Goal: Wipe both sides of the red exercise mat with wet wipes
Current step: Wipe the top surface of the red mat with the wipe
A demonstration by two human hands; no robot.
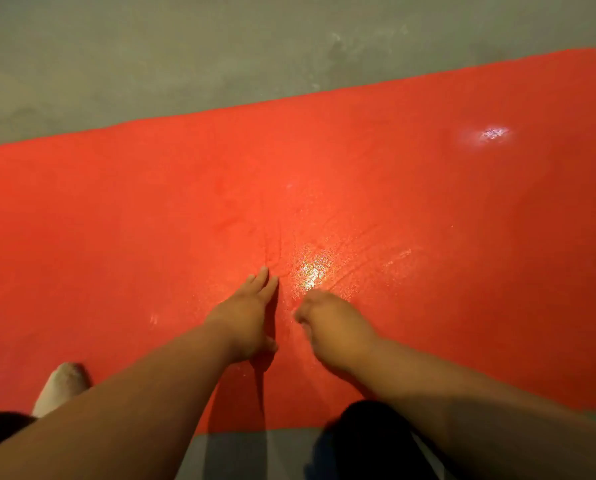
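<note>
The mat (428, 209) lies flat on the grey floor (151, 57), running across the view from left to upper right. The left hand (246, 317) presses on it towards the near edge, fingers straight and together, pointing away; the mat creases just beyond the fingertips. The right hand (334, 323) sits just beside it with a narrow gap between, knuckles up and fingers curled down onto the mat. It is blurred, and whether it grips a wipe cannot be told. A wet sheen (310, 271) glints just ahead of both hands. A socked foot (60, 386) rests on the mat at lower left.
</note>
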